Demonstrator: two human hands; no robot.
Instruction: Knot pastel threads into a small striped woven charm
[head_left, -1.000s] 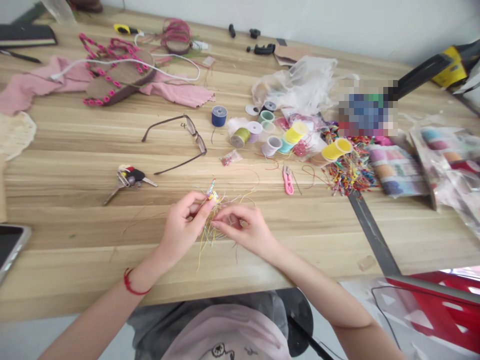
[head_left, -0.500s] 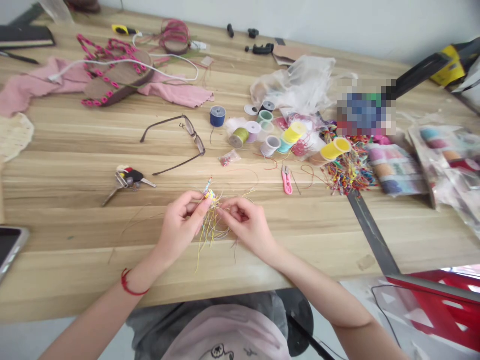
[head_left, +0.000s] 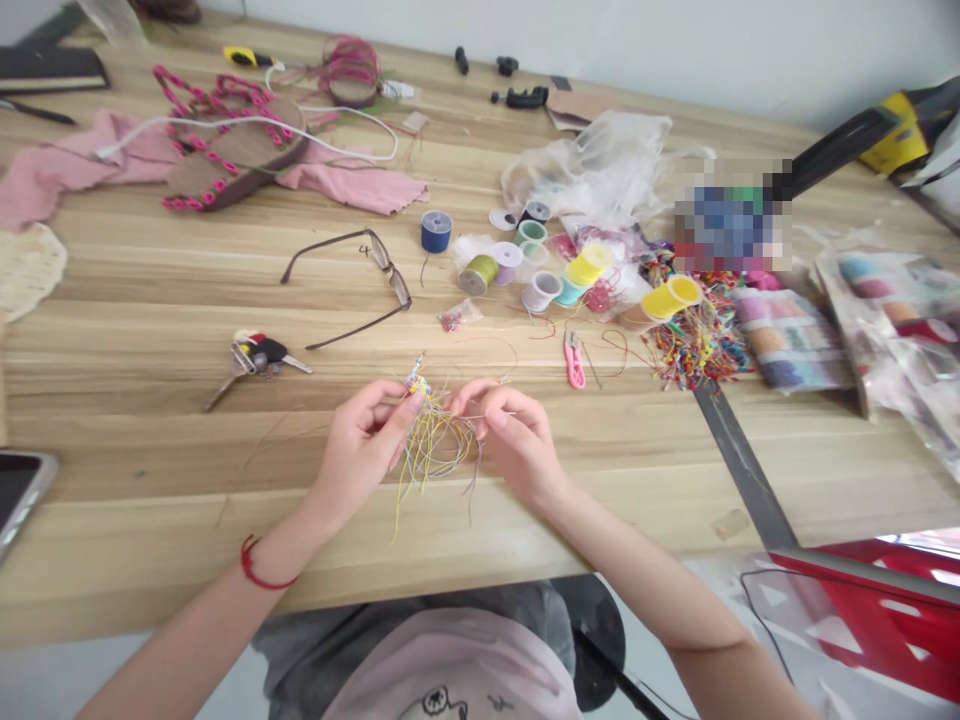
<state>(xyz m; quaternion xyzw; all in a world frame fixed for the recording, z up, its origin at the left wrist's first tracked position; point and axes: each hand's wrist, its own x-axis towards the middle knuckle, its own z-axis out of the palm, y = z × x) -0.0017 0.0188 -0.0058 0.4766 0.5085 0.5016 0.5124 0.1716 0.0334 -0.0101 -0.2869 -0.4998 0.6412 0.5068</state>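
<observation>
Between thumb and fingers, my left hand pinches a small knotted thread piece in yellow, white and blue, with a thin tip pointing away from me. Many loose yellow and grey thread ends fan out below it over the table. My right hand, just to the right, has its thumb and index finger closed on a thin thread running from the piece. Which single strand it is, I cannot make out. A red cord bracelet circles my left wrist.
Beyond my hands lie glasses, a bunch of keys, pink thread snips and several thread spools. A tangle of coloured threads lies at right. A phone rests at the left edge.
My right hand has moved a little to the right, away from the knotted piece, drawing a thread with it. My left hand has stayed almost in place.
</observation>
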